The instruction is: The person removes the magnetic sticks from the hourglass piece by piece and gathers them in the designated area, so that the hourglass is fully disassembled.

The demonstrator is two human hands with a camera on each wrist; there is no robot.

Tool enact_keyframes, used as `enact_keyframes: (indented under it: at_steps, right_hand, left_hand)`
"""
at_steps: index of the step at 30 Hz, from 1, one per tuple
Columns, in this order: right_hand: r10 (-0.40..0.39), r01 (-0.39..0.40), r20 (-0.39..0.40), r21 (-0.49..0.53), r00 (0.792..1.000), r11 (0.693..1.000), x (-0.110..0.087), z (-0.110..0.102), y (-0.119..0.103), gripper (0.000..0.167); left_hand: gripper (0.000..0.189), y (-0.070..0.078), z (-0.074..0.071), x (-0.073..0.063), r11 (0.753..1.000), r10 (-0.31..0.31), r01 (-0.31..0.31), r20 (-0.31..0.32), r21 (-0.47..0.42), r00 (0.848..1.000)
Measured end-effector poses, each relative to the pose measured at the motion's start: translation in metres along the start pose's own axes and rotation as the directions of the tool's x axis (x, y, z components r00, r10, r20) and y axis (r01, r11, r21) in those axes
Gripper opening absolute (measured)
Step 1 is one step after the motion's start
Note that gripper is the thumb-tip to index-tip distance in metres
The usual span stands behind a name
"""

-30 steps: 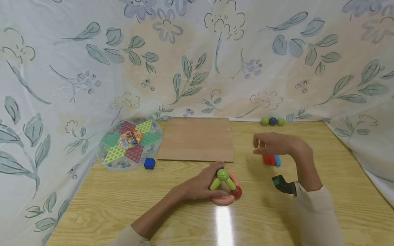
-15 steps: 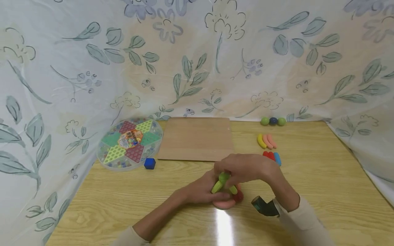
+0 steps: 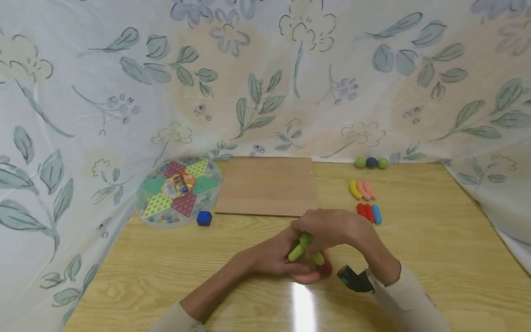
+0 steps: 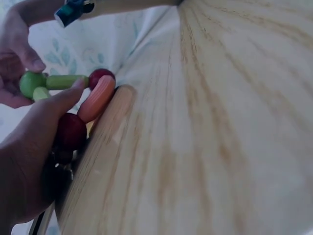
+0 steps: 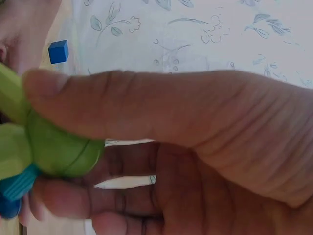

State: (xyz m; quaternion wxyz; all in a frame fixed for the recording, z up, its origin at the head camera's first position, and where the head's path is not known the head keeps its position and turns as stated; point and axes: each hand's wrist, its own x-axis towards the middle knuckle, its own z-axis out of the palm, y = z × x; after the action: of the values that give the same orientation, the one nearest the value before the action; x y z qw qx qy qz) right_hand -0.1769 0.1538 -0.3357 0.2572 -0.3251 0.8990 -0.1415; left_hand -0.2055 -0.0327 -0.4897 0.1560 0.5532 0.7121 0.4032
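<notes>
A toy ball-and-stick frame (image 3: pixel 304 277) stands on the table between both hands. Its top is a green ball (image 4: pixel 32 84), with light green rods (image 4: pixel 67 82) running down to dark red balls (image 4: pixel 71 131). Curved pink rods (image 4: pixel 98 99) lie along the base. My left hand (image 3: pixel 271 253) grips the frame from the left, its thumb across the near side. From above, my right hand (image 3: pixel 332 228) pinches the green ball (image 5: pixel 66 147) between thumb and fingers. A teal rod (image 5: pixel 19 182) and a blue ball (image 5: pixel 10 208) show under it. The far side is partly hidden.
A wooden board (image 3: pixel 267 186) lies at the back. Left of it are a round star-patterned game board (image 3: pixel 178 191) and a blue cube (image 3: pixel 204 218). At right lie yellow (image 3: pixel 355 189) and pink curved rods, red and blue rods (image 3: pixel 376 214), and green and blue balls (image 3: pixel 371 162).
My right hand has come left and down from beside the loose rods to the frame's top green ball. My left hand keeps its grip; the view has shifted slightly.
</notes>
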Motion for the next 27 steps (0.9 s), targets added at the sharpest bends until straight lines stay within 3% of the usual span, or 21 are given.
enact_keyframes:
  at_steps: [2, 5, 9, 11, 16, 21, 27]
  right_hand:
    - [0.011, -0.011, -0.001, -0.02, 1.0, 1.0, -0.001, -0.001, 0.001, 0.024]
    - [0.036, -0.036, 0.0, -0.028, 0.999, 0.999, -0.004, -0.003, 0.002, 0.023]
    - [0.042, -0.042, -0.005, -0.026, 0.999, 0.999, -0.005, -0.003, 0.003, 0.021]
    - [0.038, -0.038, -0.006, -0.029, 0.999, 0.999, -0.004, -0.003, 0.003, 0.02]
    - [0.009, -0.009, 0.001, -0.04, 1.0, 0.999, -0.004, -0.003, 0.004, 0.019]
    - [-0.023, 0.023, 0.017, -0.039, 1.0, 0.999, -0.004, -0.004, 0.006, 0.015]
    - [-0.039, 0.04, 0.05, -0.013, 0.998, 0.999, -0.002, -0.006, 0.009, 0.014]
  left_hand:
    - [0.072, -0.001, 0.0, 0.0, 0.999, 0.039, -0.038, -0.001, 0.025, 0.999]
    - [0.072, -0.001, 0.001, 0.0, 0.987, 0.054, -0.052, -0.013, 0.15, 0.998]
    - [0.052, 0.0, 0.001, -0.002, 0.938, 0.015, -0.006, -0.023, 0.347, 1.0]
    - [0.057, 0.001, 0.001, -0.005, 0.922, -0.032, 0.036, -0.017, 0.386, 0.999]
    - [0.071, 0.003, 0.0, -0.009, 0.899, -0.121, 0.108, 0.005, 0.425, 0.993]
    - [0.066, 0.003, 0.001, -0.01, 0.888, -0.118, 0.105, 0.003, 0.448, 0.993]
    - [0.07, 0.004, 0.001, -0.009, 0.892, -0.106, 0.094, 0.004, 0.442, 0.994]
